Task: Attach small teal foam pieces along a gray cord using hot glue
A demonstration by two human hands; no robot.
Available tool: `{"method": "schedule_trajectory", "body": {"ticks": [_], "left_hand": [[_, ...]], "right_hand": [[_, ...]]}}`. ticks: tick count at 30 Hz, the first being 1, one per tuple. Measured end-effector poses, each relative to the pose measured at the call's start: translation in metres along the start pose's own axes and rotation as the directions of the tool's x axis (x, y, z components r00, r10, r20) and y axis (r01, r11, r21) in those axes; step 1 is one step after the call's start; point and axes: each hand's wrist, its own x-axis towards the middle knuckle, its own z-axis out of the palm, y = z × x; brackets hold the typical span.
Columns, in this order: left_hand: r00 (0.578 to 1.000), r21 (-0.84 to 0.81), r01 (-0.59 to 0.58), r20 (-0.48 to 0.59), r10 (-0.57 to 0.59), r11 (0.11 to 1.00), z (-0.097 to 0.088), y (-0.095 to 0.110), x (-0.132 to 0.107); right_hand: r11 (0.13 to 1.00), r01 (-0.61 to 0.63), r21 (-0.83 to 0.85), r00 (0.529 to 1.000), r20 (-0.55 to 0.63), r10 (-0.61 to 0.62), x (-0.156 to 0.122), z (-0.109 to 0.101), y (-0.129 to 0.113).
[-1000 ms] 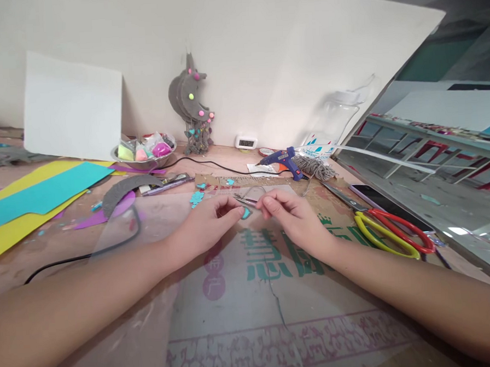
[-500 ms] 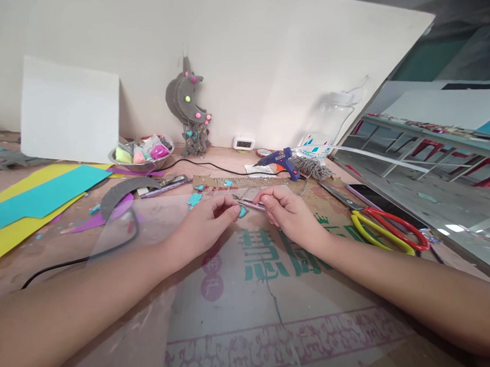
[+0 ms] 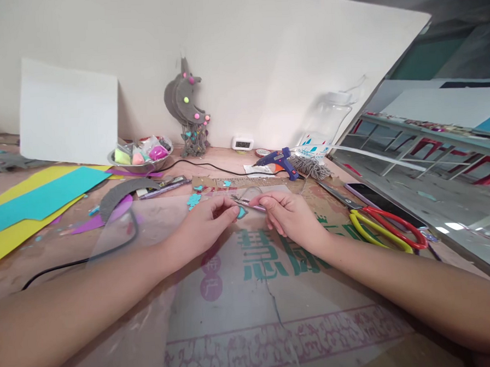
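Between the thumb and fingers of my left hand (image 3: 208, 218) is pinched a small teal felt piece (image 3: 241, 212). A slim pink pointed tool (image 3: 258, 207), whose exact kind I cannot make out, sits in the closed fingers of my right hand (image 3: 290, 217). Its tip reaches the teal piece beside my left fingertips. Thin grey yarn (image 3: 251, 191) loops up between the hands. More teal cut-outs (image 3: 194, 200) lie just beyond my left hand. Under both hands is a clear plastic sheet (image 3: 231, 315) over printed cardboard.
A blue glue gun (image 3: 280, 161), grey yarn bundle (image 3: 312, 168) and plastic jar (image 3: 328, 124) stand behind. Scissors (image 3: 385, 228) and a phone (image 3: 381, 203) lie right. Leftward are coloured sheets (image 3: 44, 199), a metal bowl (image 3: 143, 164) and a black cord (image 3: 68, 265). A moon ornament (image 3: 185, 101) hangs behind.
Both hands stay almost in place with their holds unchanged. My right hand has shifted very slightly, and its lower fingers have loosened a little. The whole view has moved a touch.
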Motion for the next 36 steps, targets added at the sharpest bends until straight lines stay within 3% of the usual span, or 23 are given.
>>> {"method": "schedule_trajectory", "body": {"ticks": [7, 15, 25, 36], "left_hand": [[0.999, 0.006, -0.039, -0.006, 0.039, 0.999, -0.001, -0.003, 0.002], [1.0, -0.014, 0.013, -0.007, -0.014, 1.0, 0.0, 0.003, 0.001], [0.999, -0.012, -0.022, -0.039, 0.021, 1.0, 0.001, -0.003, 0.002], [0.998, 0.042, -0.055, -0.034, 0.057, 0.998, 0.001, -0.001, 0.002]], "right_hand": [[0.983, 0.123, -0.135, 0.992, -0.025, -0.127, -0.002, -0.002, 0.0], [0.999, 0.013, -0.051, 1.0, -0.02, -0.014, -0.002, 0.002, -0.004], [0.943, 0.201, -0.266, 0.979, 0.013, -0.205, -0.001, -0.001, -0.009], [0.952, 0.185, -0.242, 0.982, 0.09, -0.168, -0.002, 0.003, -0.008]]}}
